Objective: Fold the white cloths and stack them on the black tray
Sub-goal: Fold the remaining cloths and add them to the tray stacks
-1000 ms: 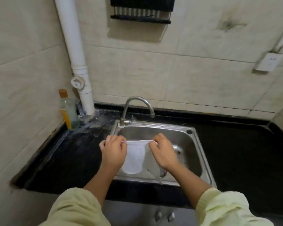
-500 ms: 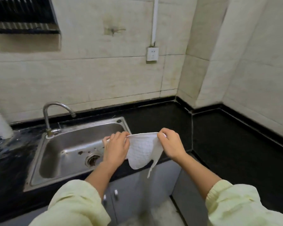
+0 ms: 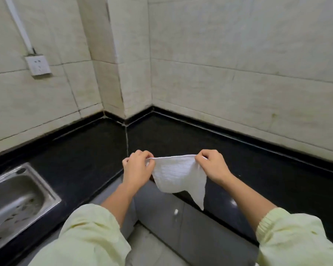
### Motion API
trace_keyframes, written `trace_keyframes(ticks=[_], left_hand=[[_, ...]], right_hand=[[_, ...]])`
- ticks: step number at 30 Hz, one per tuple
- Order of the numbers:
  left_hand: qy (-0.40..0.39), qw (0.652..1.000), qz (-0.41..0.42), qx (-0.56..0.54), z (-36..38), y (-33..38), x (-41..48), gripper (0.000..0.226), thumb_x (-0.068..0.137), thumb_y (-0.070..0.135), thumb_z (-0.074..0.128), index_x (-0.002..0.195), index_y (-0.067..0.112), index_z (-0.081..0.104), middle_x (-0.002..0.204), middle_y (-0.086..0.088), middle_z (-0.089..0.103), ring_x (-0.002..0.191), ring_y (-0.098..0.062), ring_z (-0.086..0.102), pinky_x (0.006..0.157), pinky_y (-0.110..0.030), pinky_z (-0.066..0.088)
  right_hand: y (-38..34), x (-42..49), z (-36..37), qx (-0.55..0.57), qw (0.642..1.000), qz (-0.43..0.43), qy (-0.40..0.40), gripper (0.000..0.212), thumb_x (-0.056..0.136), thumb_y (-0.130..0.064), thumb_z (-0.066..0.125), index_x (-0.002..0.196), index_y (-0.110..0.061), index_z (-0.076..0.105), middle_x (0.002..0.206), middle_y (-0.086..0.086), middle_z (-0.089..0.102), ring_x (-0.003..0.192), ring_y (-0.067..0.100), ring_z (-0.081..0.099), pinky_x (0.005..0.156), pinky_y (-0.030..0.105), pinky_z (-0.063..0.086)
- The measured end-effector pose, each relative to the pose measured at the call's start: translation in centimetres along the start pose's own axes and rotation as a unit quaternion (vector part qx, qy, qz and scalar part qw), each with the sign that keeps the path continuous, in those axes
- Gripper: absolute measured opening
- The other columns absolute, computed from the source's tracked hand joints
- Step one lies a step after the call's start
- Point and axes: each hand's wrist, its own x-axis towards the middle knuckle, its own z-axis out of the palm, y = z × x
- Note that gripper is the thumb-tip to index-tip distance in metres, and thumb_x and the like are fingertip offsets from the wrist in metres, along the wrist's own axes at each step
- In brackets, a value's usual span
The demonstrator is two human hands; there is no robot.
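A small white cloth (image 3: 178, 175) with a waffle weave hangs in the air over the inner corner of the black countertop (image 3: 200, 143). My left hand (image 3: 137, 167) pinches its top left corner and my right hand (image 3: 212, 166) pinches its top right corner. The top edge is stretched between them and a loose corner droops down to the right. No black tray is in view.
A steel sink (image 3: 17, 196) is set into the counter at the far left. Tiled walls meet at a corner pillar (image 3: 131, 73), with a wall socket (image 3: 38, 65) at the upper left. Grey cabinet doors (image 3: 181, 225) stand below the counter edge.
My view has swung right, from the sink to the counter corner. Both hands carried the cloth along, still held by its top corners, and spread a little further apart.
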Motion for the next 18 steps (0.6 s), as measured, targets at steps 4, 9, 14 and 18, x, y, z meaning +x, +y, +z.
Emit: trace_keyframes(ticks=[4,9,14,18], left_hand=[[-0.034,0.996,0.026,-0.084,4.0,5.2,2.0,0.011,0.084,0.024,0.055,0.086,0.028,0.065,0.086,0.013,0.06,0.083,-0.009,0.056,0.089,-0.034,0.042],[-0.121,0.976,0.08,-0.164,10.8,12.3,4.9,0.005,0.086,0.023,0.06,0.085,0.023,0.065,0.083,0.012,0.064,0.077,-0.006,0.059,0.062,-0.023,0.045],[-0.173,0.958,0.113,-0.197,17.3,17.1,8.2,0.007,0.086,0.02,0.062,0.087,0.023,0.068,0.083,0.014,0.066,0.079,-0.006,0.061,0.064,-0.02,0.046],[-0.201,0.943,0.128,-0.232,21.8,21.2,11.2,0.01,0.087,0.021,0.062,0.092,0.022,0.071,0.088,0.013,0.069,0.084,-0.005,0.063,0.069,-0.021,0.048]], right_hand=[[4.2,-0.6,-5.5,0.016,0.997,0.059,0.054,0.025,0.084,-0.016,0.056,0.062,-0.002,0.057,0.059,-0.005,0.05,0.059,0.011,0.042,0.057,0.03,0.034],[10.4,-0.3,-12.1,0.004,0.982,0.139,0.131,0.021,0.084,-0.016,0.057,0.068,-0.006,0.067,0.069,0.001,0.064,0.065,0.013,0.051,0.06,0.03,0.039],[15.7,0.9,-17.0,-0.012,0.966,0.19,0.177,0.019,0.086,-0.021,0.061,0.076,-0.01,0.073,0.073,0.005,0.068,0.063,0.014,0.056,0.056,0.028,0.041],[19.3,2.6,-20.9,-0.013,0.953,0.211,0.216,0.017,0.088,-0.028,0.067,0.083,-0.013,0.073,0.078,0.001,0.069,0.073,0.014,0.062,0.062,0.029,0.047]])
